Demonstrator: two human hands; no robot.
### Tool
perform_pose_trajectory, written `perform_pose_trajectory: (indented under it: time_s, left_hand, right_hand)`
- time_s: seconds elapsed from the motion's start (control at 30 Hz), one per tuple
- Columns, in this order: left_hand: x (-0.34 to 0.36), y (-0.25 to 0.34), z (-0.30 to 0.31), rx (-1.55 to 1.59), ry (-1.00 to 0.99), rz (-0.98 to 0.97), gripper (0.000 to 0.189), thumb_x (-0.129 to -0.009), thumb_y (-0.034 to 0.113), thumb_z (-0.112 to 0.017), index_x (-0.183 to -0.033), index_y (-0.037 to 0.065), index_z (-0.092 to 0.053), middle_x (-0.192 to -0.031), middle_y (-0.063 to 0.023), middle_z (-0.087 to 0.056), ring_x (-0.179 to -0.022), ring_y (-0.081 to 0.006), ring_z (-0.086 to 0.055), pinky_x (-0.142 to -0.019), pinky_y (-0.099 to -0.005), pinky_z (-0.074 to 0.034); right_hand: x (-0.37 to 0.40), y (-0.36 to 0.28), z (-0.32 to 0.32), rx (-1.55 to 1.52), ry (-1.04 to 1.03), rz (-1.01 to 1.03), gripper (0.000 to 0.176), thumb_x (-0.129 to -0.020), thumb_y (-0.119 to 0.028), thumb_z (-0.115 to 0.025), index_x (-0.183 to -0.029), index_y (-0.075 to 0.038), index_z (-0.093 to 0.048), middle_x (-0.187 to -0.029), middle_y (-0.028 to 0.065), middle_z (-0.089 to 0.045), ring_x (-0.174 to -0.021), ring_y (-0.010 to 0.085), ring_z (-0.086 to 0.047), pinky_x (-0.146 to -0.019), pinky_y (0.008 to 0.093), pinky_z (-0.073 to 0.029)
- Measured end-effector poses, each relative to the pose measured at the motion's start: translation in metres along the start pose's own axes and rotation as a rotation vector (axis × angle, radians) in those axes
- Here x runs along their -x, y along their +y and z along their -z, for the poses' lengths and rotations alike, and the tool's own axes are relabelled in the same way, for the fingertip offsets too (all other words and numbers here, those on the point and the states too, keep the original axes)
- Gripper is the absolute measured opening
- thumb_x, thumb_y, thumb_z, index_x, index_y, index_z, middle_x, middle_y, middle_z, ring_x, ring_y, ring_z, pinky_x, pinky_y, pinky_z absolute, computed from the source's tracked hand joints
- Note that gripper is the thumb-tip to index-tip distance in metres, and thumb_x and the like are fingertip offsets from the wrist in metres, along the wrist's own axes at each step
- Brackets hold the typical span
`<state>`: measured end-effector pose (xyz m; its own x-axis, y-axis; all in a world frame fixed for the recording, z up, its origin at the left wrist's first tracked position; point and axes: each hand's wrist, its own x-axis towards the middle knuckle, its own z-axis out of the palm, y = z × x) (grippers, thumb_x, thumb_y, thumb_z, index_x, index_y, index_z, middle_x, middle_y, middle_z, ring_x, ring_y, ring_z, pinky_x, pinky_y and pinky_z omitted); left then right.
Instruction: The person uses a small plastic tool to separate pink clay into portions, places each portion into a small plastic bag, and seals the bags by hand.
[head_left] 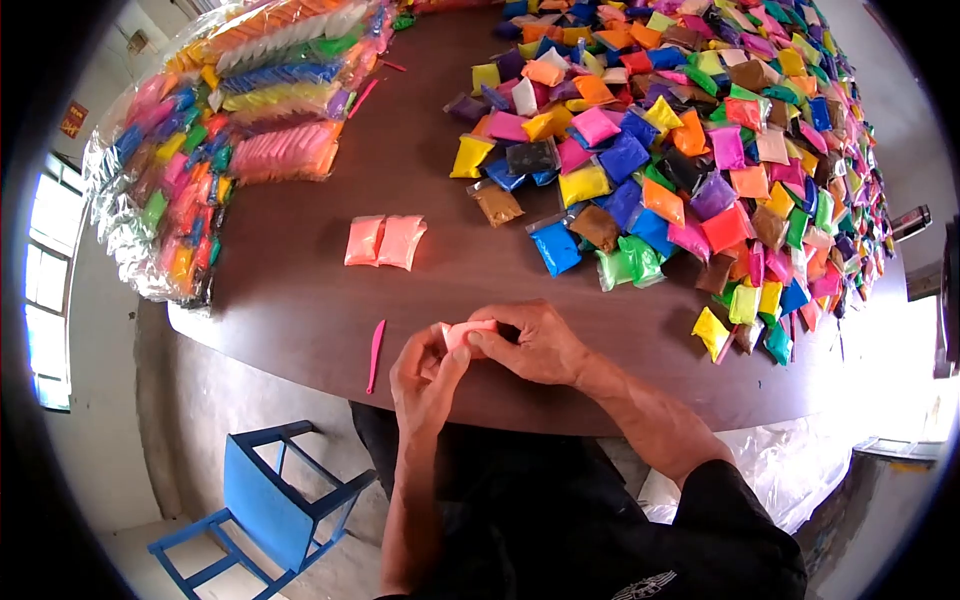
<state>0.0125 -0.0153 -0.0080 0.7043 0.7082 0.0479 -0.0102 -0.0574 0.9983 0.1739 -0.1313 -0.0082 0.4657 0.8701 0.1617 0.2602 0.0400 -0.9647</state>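
Near the front edge of the table, both hands hold one small salmon-pink packet (468, 334) that looks like soft modelling clay in clear film. My left hand (425, 372) pinches its left end between thumb and fingers. At the right end, my right hand (535, 345) grips it with the thumb in front and the fingers curled behind. Part of the packet is hidden by the fingers. Two similar salmon-pink packets (385, 242) lie side by side beyond the hands. A pink plastic knife (376, 356) rests just left of my left hand.
A large heap of mixed coloured packets (660, 150) covers the table's right side. Clear bags of sorted packets (280, 100) are stacked at the back left. Another pink plastic tool (364, 97) lies beside them. A blue chair (270, 500) stands on the floor at left.
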Motion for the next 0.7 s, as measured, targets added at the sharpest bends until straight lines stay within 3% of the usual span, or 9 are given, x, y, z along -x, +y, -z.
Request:
perform_pose_trajectory:
  time_s: [0.13, 0.23, 0.4, 0.47, 0.67, 0.7]
  left_hand:
    - [0.001, -0.016, 0.009, -0.063, -0.031, 0.025, 0.026, -0.101, 0.011, -0.075, -0.122, -0.003, -0.069, -0.095, -0.0006, -0.07, -0.083, -0.0052, -0.063, -0.074, -0.0196, -0.049]
    - [0.001, -0.015, 0.005, 0.098, 0.012, 0.056, 0.012, -0.103, 0.009, -0.072, -0.109, -0.001, -0.069, -0.092, -0.0029, -0.071, -0.079, -0.0081, -0.063, -0.074, -0.0225, -0.05]
    - [-0.001, -0.013, 0.008, 0.109, -0.021, 0.064, 0.015, -0.102, 0.008, -0.073, -0.114, -0.001, -0.069, -0.093, -0.0014, -0.071, -0.082, -0.0066, -0.063, -0.075, -0.021, -0.05]
    - [0.0, -0.013, 0.01, 0.113, -0.045, 0.048, 0.019, -0.102, 0.006, -0.073, -0.119, -0.001, -0.07, -0.094, -0.0002, -0.071, -0.083, -0.0051, -0.063, -0.074, -0.0197, -0.049]
    - [0.0, -0.022, 0.011, 0.092, -0.013, 0.059, 0.021, -0.101, 0.01, -0.075, -0.119, -0.001, -0.069, -0.092, 0.0014, -0.07, -0.082, -0.0032, -0.06, -0.073, -0.0182, -0.045]
    - [0.001, -0.024, 0.015, 0.002, -0.03, 0.043, 0.021, -0.103, 0.011, -0.072, -0.119, -0.002, -0.068, -0.1, -0.0018, -0.07, -0.088, -0.0079, -0.064, -0.082, -0.0229, -0.051]
  right_hand:
    - [0.0, -0.001, -0.001, -0.009, 0.019, -0.043, 0.023, -0.096, -0.021, -0.076, -0.113, -0.005, -0.075, -0.095, 0.0139, -0.076, -0.083, 0.0247, -0.073, -0.075, 0.0343, -0.056]
    - [-0.001, -0.002, 0.0, 0.021, 0.009, 0.031, 0.024, -0.096, -0.023, -0.076, -0.113, -0.006, -0.075, -0.096, 0.014, -0.076, -0.083, 0.0264, -0.073, -0.074, 0.0354, -0.056]
    - [-0.001, -0.004, 0.001, 0.053, -0.019, 0.007, 0.024, -0.096, -0.025, -0.077, -0.112, -0.006, -0.075, -0.096, 0.0132, -0.076, -0.081, 0.0284, -0.072, -0.071, 0.0372, -0.056]
    - [-0.001, -0.001, 0.001, 0.073, -0.047, -0.033, 0.024, -0.097, -0.022, -0.078, -0.117, -0.008, -0.076, -0.099, 0.008, -0.077, -0.084, 0.0165, -0.07, -0.073, 0.0312, -0.056]
    - [0.002, 0.007, -0.002, 0.015, -0.029, 0.002, 0.022, -0.095, -0.017, -0.078, -0.114, -0.006, -0.077, -0.101, 0.0093, -0.078, -0.087, 0.0193, -0.072, -0.077, 0.0324, -0.056]
    - [0.002, 0.009, -0.003, 0.02, -0.021, -0.003, 0.022, -0.095, -0.017, -0.078, -0.114, -0.006, -0.077, -0.101, 0.0093, -0.078, -0.087, 0.0193, -0.072, -0.077, 0.0324, -0.056]
